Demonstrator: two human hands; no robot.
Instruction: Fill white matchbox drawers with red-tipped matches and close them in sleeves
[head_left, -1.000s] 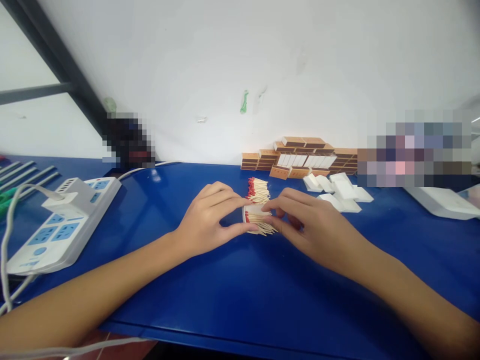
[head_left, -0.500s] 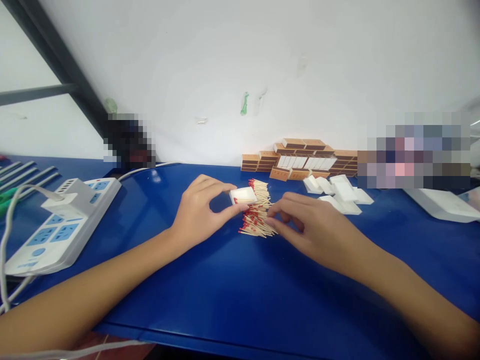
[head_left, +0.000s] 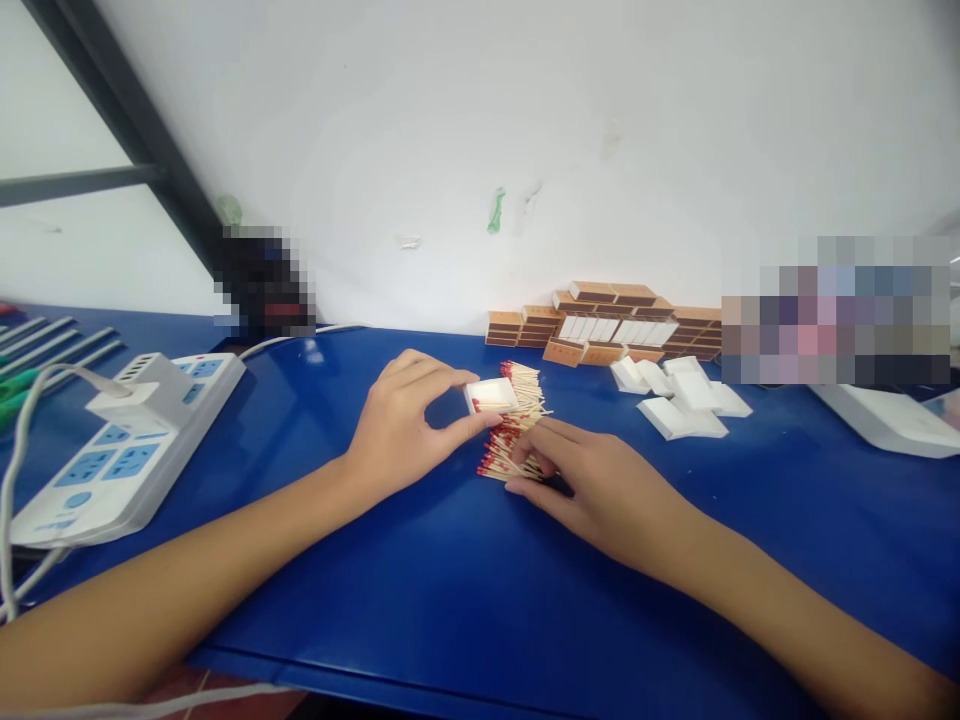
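My left hand [head_left: 405,425] pinches a small white matchbox tray [head_left: 491,395] between thumb and forefinger, lifted just above the blue table [head_left: 420,590]. A few red-tipped matches lie in the tray. A loose heap of red-tipped matches [head_left: 516,440] lies on the table right under and beside the tray. My right hand [head_left: 592,480] rests on the near end of that heap, its fingers curled and pinched onto some of the matches.
Empty white trays [head_left: 686,400] lie to the right of the heap. Brown matchbox sleeves [head_left: 607,325] are stacked against the wall behind. A white power strip with a plugged-in adapter [head_left: 124,440] sits at the left, with cables. A white flat box [head_left: 885,420] is at far right.
My left hand lifted the white tray off the heap and up to the left. My right hand slid down onto the near end of the matches and closed on them.
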